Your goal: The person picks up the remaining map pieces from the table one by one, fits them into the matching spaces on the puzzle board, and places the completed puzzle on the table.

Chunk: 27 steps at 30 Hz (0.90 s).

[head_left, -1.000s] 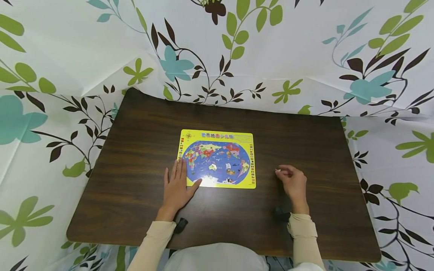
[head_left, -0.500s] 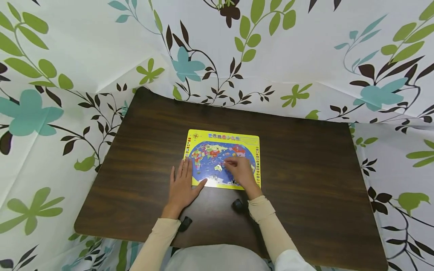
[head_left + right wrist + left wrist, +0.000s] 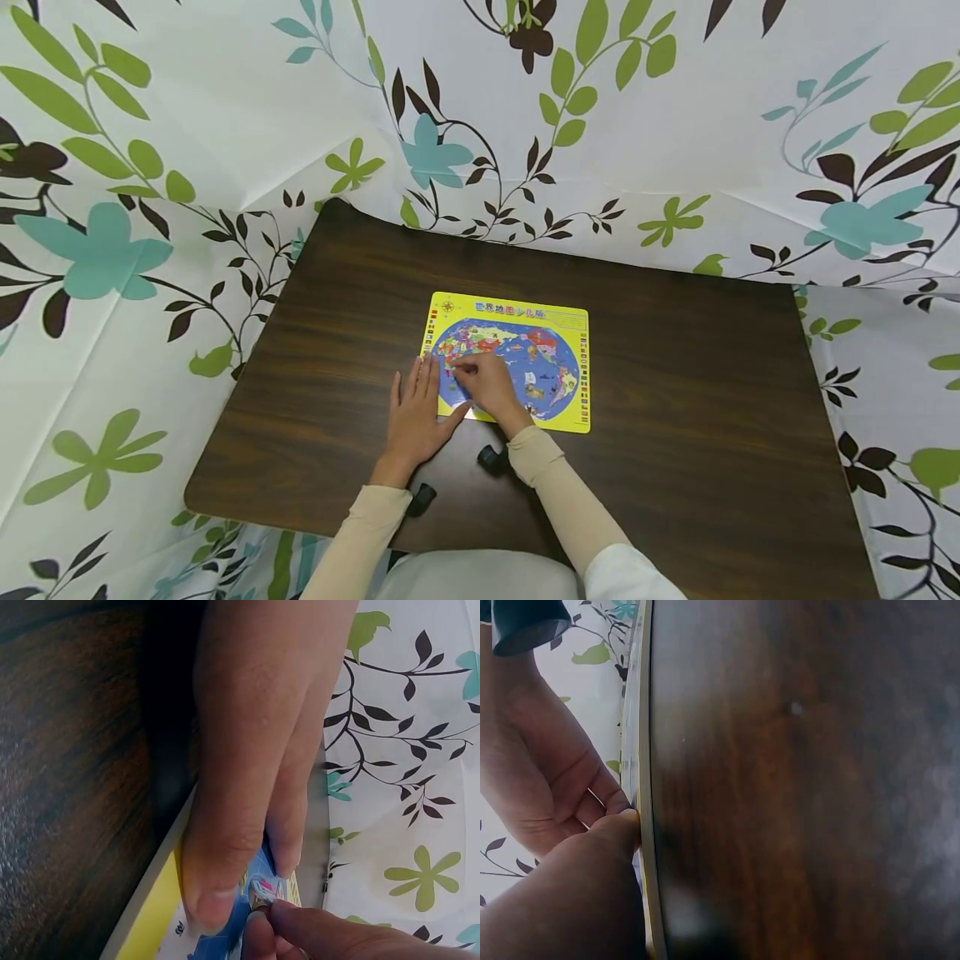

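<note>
A yellow puzzle board [image 3: 573, 321] with a blue world map lies in the middle of the dark wooden table [image 3: 675, 375]. My left hand [image 3: 416, 396] rests flat on the table at the board's left edge, fingers straight, thumb against the lower left corner. My right hand [image 3: 462, 370] is over the left part of the map and pinches a small puzzle piece [image 3: 262, 889] between its fingertips, just past the left hand's fingers [image 3: 247, 750]. In the left wrist view the thumb [image 3: 592, 877] touches the board's edge [image 3: 642, 750].
A leaf-patterned white cloth [image 3: 675, 125] hangs round the table on all far sides. Bare wood lies to the right of the board and behind it. Black wrist cameras [image 3: 491, 458] sit close to the table's near part.
My right hand came from the bare table on the right onto the board, then slid left across the map. The left hand stayed put.
</note>
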Each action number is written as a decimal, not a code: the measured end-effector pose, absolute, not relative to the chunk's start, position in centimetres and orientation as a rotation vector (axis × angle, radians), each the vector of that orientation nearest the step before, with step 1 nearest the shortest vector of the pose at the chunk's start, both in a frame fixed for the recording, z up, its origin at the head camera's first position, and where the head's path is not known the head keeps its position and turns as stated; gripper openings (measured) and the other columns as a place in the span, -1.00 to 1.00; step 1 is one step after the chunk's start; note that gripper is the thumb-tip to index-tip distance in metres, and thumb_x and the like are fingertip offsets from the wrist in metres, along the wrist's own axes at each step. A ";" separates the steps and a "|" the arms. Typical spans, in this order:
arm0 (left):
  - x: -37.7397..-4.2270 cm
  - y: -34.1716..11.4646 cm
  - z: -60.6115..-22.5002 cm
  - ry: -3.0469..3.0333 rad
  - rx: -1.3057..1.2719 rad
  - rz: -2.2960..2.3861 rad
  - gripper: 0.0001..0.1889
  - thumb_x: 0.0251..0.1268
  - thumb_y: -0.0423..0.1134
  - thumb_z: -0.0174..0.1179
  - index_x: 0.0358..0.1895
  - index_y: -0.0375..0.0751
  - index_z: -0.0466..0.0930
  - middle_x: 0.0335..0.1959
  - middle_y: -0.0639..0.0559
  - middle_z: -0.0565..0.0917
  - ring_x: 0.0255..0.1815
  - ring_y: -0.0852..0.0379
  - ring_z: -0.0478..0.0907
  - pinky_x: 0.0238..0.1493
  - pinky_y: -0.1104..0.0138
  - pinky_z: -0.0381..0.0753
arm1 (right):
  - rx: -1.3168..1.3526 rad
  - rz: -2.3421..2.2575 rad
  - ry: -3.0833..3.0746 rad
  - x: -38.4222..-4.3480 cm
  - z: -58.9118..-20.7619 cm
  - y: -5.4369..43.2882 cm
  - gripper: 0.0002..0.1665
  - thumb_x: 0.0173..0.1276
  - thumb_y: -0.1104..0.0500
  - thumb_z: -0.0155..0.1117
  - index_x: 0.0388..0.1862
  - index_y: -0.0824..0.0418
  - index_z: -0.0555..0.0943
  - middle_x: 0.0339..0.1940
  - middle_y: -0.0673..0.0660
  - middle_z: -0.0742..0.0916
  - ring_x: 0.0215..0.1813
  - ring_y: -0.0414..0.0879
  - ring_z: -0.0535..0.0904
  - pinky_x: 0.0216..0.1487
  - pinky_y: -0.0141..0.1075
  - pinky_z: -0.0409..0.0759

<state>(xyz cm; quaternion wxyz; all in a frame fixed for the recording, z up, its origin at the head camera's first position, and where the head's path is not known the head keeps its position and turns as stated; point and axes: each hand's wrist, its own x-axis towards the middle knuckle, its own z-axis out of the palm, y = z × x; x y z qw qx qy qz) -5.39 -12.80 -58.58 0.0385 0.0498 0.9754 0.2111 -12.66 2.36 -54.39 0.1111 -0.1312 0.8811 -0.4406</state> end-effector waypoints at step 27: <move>-5.2 -12.9 -58.8 3.077 0.205 0.642 0.02 0.44 0.40 0.03 0.67 -0.27 -0.03 0.71 -0.15 -0.04 0.71 -0.12 -0.14 0.61 -0.18 -0.27 | -0.539 -0.994 2.794 -11.7 -54.5 2.0 -0.83 0.47 0.22 0.38 -0.08 0.22 0.84 -0.27 0.07 0.69 -0.27 -0.12 0.59 -0.25 -0.25 0.59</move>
